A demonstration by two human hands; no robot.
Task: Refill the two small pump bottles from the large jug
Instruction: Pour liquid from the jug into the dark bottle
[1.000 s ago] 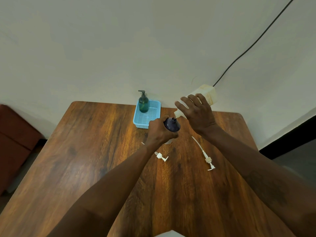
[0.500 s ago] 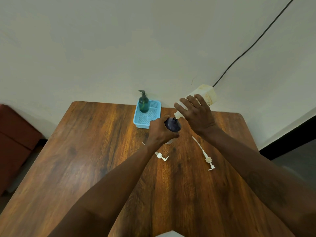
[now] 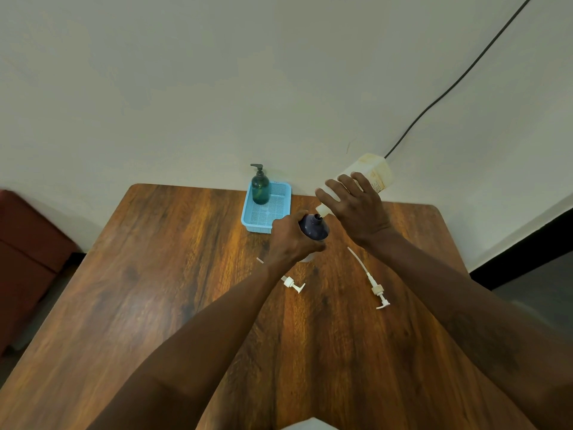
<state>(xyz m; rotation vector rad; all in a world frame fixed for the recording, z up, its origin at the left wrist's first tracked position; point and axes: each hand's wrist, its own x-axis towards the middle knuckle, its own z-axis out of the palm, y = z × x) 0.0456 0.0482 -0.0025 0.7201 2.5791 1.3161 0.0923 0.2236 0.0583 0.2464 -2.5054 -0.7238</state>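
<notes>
My left hand (image 3: 288, 240) grips a small dark purple bottle (image 3: 313, 227) with no pump on it, its open neck facing up. My right hand (image 3: 356, 206) holds the large cream jug (image 3: 372, 170) tipped steeply, base raised toward the wall, spout touching the purple bottle's neck. A green pump bottle (image 3: 259, 188) with its pump fitted stands upright in a blue basket (image 3: 280, 193) at the table's far edge. Two loose white pumps lie on the wood: a short pump (image 3: 293, 283) below my left wrist, and a long-tubed pump (image 3: 373, 282) under my right forearm.
The wooden table (image 3: 155, 290) ends at a pale wall. A black cable (image 3: 449, 88) runs down the wall behind the jug. A reddish-brown seat (image 3: 28, 252) stands off the table's left side. Something white (image 3: 307, 426) pokes in at the bottom edge.
The jug's base has risen a little, so the jug is tipped more steeply over the purple bottle. Both hands otherwise hold their places.
</notes>
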